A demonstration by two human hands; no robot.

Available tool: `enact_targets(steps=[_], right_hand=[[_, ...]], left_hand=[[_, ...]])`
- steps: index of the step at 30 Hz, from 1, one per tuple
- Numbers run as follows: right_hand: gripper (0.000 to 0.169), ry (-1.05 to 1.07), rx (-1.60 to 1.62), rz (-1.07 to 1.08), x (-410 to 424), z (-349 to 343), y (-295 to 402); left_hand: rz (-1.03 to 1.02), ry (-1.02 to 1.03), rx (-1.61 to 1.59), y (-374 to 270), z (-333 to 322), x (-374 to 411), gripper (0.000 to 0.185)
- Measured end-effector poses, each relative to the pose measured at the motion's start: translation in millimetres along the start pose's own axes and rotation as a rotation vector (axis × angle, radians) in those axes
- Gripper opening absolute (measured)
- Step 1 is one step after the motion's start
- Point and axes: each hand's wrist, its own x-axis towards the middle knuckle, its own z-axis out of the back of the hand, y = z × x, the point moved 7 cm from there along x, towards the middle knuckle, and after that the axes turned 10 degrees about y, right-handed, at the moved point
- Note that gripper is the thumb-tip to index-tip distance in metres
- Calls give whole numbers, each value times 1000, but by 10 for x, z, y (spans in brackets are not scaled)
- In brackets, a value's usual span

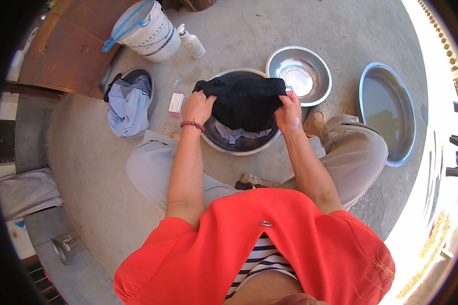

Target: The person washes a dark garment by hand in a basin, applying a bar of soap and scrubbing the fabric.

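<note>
A black garment (246, 103) is stretched between my two hands above a metal basin (244, 150) on the floor in front of me. My left hand (198, 107) pinches its left edge, and a dark red bead bracelet circles that wrist. My right hand (290, 111) grips the opposite edge, with a whitish smear near the wrist. Below the black cloth, a pale lilac cloth (241, 133) lies in the basin. The garment covers much of the basin's inside, so what else is in there is hidden.
A shiny steel basin (311, 61) sits behind, at the right. Farther right stands a tub of cloudy water (381, 114). Left are a basin heaped with light blue clothes (126, 106) and a small white packet (176, 103). A white bucket (152, 38) with blue hangers and a pump bottle (192, 45) stand beyond.
</note>
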Motion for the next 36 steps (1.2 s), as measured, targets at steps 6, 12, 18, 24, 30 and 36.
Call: enact_targets(steps=[6, 12, 18, 24, 30, 36], right_hand=[[21, 330, 249, 53, -24, -638, 437], [33, 540, 284, 7, -57, -742, 512], [21, 605, -858, 7, -333, -965, -47], [20, 727, -876, -72, -432, -1041, -228], [13, 540, -305, -215, -114, -791, 69], [22, 297, 39, -206, 63, -276, 52]], left_hand=[[-302, -126, -718, 172, -133, 97, 25], [-483, 294, -1650, -132, -314, 57, 48], [-220, 523, -1820, -263, -947, -115, 79], [-181, 299, -1540, -85, -645, -143, 16], [-428, 47, -1617, 32, 43, -95, 13], [-702, 38, -1396, -874, 1082, -59, 13]])
